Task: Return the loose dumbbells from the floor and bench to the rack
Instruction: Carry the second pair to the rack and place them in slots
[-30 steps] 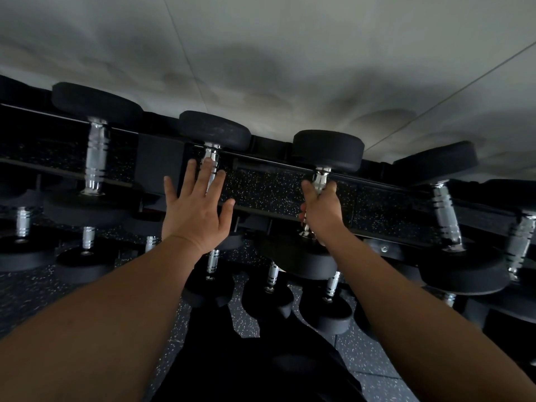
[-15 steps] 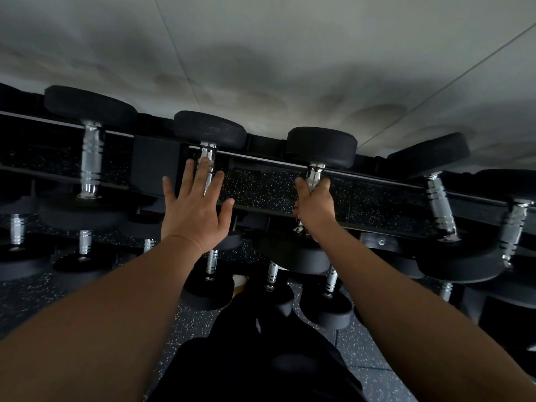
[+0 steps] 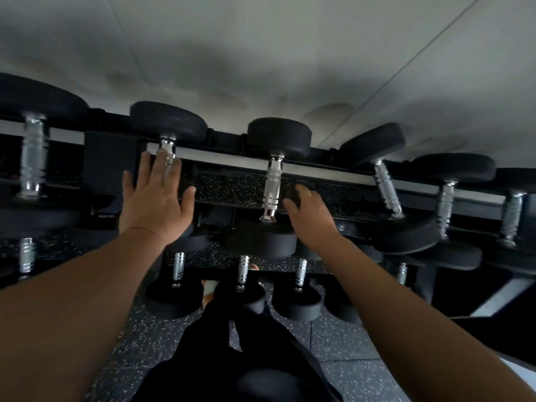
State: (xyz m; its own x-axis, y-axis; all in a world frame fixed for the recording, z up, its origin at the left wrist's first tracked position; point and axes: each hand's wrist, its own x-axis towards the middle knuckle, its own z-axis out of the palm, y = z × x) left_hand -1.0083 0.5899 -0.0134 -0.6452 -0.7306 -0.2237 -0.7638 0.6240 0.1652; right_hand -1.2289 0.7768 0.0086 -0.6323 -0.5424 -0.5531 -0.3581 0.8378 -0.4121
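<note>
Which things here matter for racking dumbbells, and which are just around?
Job:
- black rubber-ended dumbbell with chrome handle, on the top shelf
- black metal rack
- right hand, open beside that handle
- left hand, open, flat

Just around:
- grey wall
- speckled rubber floor
- person's dark trousers

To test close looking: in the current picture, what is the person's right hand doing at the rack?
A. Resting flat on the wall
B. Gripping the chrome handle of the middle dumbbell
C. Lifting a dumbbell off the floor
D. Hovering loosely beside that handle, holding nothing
D: the right hand sits just right of the middle dumbbell's chrome handle, its fingers loose and apart from the bar, with nothing in it.
</note>
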